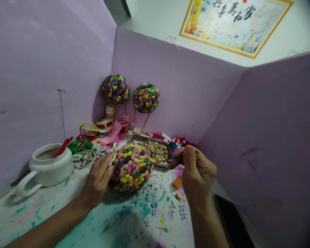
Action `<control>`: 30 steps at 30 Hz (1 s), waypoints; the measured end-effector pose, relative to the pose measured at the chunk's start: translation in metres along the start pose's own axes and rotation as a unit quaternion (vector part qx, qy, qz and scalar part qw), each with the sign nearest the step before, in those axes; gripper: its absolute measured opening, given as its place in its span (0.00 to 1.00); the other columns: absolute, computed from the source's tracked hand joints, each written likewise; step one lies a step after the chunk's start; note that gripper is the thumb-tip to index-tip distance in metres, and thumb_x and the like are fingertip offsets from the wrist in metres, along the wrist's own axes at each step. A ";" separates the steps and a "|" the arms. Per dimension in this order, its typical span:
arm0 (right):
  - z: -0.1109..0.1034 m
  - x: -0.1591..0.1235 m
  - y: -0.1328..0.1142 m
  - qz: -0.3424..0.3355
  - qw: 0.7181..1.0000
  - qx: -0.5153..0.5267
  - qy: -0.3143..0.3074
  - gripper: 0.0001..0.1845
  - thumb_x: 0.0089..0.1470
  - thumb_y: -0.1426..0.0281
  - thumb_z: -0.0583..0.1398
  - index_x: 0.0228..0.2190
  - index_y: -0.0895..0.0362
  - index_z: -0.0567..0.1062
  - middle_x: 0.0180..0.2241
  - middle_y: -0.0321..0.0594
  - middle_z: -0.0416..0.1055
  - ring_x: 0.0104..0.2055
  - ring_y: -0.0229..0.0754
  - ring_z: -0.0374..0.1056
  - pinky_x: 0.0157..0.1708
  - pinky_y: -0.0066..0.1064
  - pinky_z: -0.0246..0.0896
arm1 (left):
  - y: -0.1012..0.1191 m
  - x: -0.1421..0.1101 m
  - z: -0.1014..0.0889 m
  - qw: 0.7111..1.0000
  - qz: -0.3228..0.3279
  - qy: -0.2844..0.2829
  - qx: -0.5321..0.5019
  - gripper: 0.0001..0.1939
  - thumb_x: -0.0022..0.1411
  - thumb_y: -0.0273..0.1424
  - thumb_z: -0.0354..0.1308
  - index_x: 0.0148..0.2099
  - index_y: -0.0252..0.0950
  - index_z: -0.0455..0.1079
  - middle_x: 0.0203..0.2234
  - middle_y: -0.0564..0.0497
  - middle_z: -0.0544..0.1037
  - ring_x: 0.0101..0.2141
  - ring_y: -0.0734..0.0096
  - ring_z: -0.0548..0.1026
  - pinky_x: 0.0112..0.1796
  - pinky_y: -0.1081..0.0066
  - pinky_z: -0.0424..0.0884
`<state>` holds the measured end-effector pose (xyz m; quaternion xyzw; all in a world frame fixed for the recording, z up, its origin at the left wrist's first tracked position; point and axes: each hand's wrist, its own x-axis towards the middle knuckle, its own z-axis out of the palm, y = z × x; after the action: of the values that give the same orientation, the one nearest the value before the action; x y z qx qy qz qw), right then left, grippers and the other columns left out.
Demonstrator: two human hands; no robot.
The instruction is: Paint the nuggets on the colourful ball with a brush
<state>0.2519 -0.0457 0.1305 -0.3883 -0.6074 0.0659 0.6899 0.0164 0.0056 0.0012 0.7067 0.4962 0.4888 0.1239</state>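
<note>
A round ball covered in peanut shells (131, 168) rests on the paint-stained table, partly painted pink, yellow, purple, green and orange, with many shells still tan. My left hand (99, 175) grips its left side, fingers pressed along the shells and holding a bit of white material at the top edge. In my right hand (196, 168) a thin paintbrush (161, 161) is pinched between thumb and fingers. The brush tip touches shells at the ball's right front, with orange paint near it. The ball's far side and underside are hidden.
Behind the ball lies a metal tray (170, 151) of shell pieces. Left stands a white mug (51, 168) with a red-handled tool. Two finished-looking colourful balls (116, 89) on sticks stand at the back. Scissors (89, 126), paint bottles (174, 143) and a dark phone-like slab (232, 220) surround the workspace.
</note>
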 end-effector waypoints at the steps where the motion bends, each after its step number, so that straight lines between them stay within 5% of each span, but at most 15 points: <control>1: 0.001 0.000 0.000 0.000 1.000 0.003 -0.002 0.20 0.64 0.61 0.56 0.23 0.56 0.74 0.15 0.31 0.69 0.15 0.31 0.66 0.17 0.21 0.62 | 0.000 0.000 0.000 1.000 -0.003 0.000 0.001 0.31 0.70 0.45 0.37 0.63 0.31 0.63 0.60 0.41 0.69 0.61 0.56 0.63 0.62 0.52 0.57; 11: 0.006 0.000 0.001 -0.005 1.000 -0.009 -0.016 0.20 0.64 0.63 0.55 0.22 0.56 0.73 0.13 0.30 0.68 0.14 0.30 0.65 0.17 0.19 0.61 | 0.001 0.000 0.000 1.000 -0.015 -0.003 -0.006 0.33 0.70 0.47 0.36 0.63 0.28 0.62 0.61 0.37 0.66 0.63 0.55 0.61 0.63 0.52 0.55; 30: 0.009 -0.001 -0.002 0.016 0.999 -0.034 -0.014 0.23 0.62 0.58 0.55 0.20 0.56 0.71 0.13 0.31 0.68 0.14 0.32 0.65 0.17 0.23 0.61 | -0.001 0.001 -0.001 1.000 0.002 0.017 -0.003 0.27 0.69 0.44 0.40 0.62 0.37 0.65 0.58 0.45 0.71 0.61 0.56 0.65 0.62 0.51 0.58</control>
<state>0.2426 -0.0431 0.1308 -0.4199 -0.6127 0.0620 0.6666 0.0152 0.0064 0.0018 0.6992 0.4952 0.5023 0.1170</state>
